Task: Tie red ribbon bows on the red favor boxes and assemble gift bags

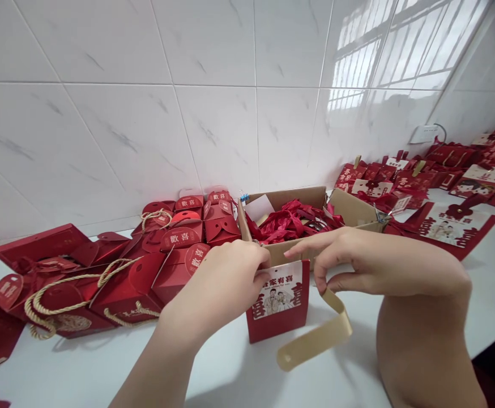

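Note:
A small red gift box (278, 303) with a white picture label stands on the white counter in front of me. My left hand (226, 277) is closed on the box's top left edge. My right hand (349, 258) pinches the top right edge, where a gold paper strap (315, 340) hangs down and curls onto the counter. Just behind the box sits an open cardboard box (349, 208) filled with red ribbons (290, 221).
Several folded red gift boxes (179, 238) with gold rope handles lie piled at the left. More red boxes and flat cards (455, 224) crowd the right, up to the tiled wall (213, 85). A wall socket (423, 134) sits at the right.

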`<state>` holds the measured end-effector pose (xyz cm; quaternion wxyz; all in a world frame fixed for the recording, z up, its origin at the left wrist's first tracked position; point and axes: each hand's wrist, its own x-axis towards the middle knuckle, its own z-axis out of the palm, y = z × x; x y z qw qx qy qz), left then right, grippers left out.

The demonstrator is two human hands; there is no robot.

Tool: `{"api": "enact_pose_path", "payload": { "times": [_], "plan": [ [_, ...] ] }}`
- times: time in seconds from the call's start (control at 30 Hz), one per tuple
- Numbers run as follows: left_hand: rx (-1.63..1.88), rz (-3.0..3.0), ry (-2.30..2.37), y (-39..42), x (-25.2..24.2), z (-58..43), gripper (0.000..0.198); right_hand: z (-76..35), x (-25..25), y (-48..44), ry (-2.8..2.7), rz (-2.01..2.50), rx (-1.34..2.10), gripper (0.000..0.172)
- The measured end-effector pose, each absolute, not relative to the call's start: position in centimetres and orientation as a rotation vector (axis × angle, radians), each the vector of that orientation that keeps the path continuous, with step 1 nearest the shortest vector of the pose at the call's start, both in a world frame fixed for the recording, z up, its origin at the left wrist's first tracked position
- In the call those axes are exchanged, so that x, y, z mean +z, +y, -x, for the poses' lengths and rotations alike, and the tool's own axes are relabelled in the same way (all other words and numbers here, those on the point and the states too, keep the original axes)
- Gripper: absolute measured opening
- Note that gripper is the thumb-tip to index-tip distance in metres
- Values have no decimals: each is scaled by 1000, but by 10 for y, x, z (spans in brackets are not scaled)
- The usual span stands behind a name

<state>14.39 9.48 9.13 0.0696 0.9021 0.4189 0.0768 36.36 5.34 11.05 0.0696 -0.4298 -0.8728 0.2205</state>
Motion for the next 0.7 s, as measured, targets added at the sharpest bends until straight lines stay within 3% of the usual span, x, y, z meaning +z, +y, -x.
{"api": "enact_pose_path", "payload": {
  "times": [0.7],
  "plan": [
    [284, -2702, 1202, 97, 89, -144, 23, -365, 106, 54, -2700, 1192, 719, 9]
  ]
}}
